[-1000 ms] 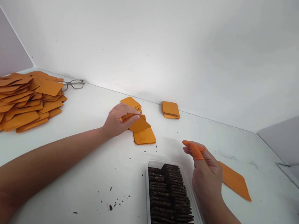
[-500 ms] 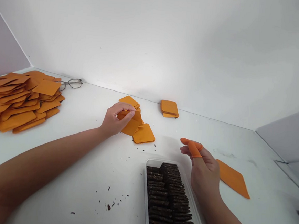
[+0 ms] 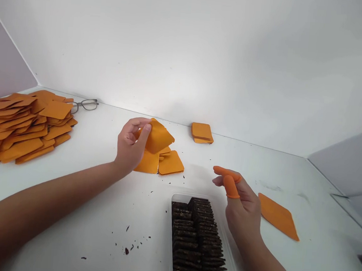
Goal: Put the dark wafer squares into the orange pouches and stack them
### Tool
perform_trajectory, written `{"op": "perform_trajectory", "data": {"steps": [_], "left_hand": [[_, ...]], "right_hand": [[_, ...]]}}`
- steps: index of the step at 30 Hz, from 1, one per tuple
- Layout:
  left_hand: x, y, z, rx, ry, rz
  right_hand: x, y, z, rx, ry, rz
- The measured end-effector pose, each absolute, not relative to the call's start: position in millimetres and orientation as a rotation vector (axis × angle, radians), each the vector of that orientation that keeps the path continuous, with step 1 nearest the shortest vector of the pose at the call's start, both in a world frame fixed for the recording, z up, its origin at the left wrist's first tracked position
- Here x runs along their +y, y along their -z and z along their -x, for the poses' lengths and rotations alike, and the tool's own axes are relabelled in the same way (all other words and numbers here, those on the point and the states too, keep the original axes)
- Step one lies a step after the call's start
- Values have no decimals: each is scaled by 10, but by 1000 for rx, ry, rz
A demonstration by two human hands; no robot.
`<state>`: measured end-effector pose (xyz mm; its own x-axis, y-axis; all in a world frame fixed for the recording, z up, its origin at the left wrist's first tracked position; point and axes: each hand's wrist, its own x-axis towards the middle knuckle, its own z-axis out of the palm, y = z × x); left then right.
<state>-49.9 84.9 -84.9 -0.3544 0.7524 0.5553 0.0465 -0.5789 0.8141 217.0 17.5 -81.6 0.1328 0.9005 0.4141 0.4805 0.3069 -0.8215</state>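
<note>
My left hand [image 3: 130, 145] pinches an orange square pouch [image 3: 157, 136] and holds it lifted above a small heap of the same orange pouches [image 3: 171, 162] on the white table. My right hand [image 3: 241, 203] hovers over the right side of a clear plastic tray [image 3: 172, 226] filled with rows of dark biscuits [image 3: 198, 233]. Orange rubber finger cots cover its thumb and forefinger, which are apart, with nothing between them. One orange pouch [image 3: 278, 216] lies flat just right of that hand.
A big pile of orange pouches [image 3: 18, 129] fills the table's left side, with a pair of glasses [image 3: 85, 104] behind it. A short stack of pouches [image 3: 201, 133] sits by the back wall. Dark crumbs [image 3: 128, 244] dot the table left of the tray.
My left hand has picked one pouch off the small heap and raised it, tilting it up. My right hand has stayed nearly still above the tray.
</note>
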Motion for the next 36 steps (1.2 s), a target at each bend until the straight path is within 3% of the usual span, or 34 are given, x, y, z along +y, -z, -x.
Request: {"op": "perform_trajectory", "data": {"steps": [3,7,10,19,28,36], "left_hand": [[547,649,331,970,-1828,-1142],[58,433,89,744,-1303,-706],[-218,388,-21,709,-1177,-600],[-436,613,-203,569,-1443,-965],[-322,580,-25,779,-1633,-1408],[-369,639,-14,662,-1670,-1635]], "right_hand": [[121,770,-2192,-1625,-430,1147],[-23,703,-2151,-1784,-369,864],[-211,606,-2028,-1828,-321,659],[-499,383,-1839,-1598,-651,836],[-415,450,-1887,-1711,-567,829],[-380,500,-1864,-1602,-787,886]]}}
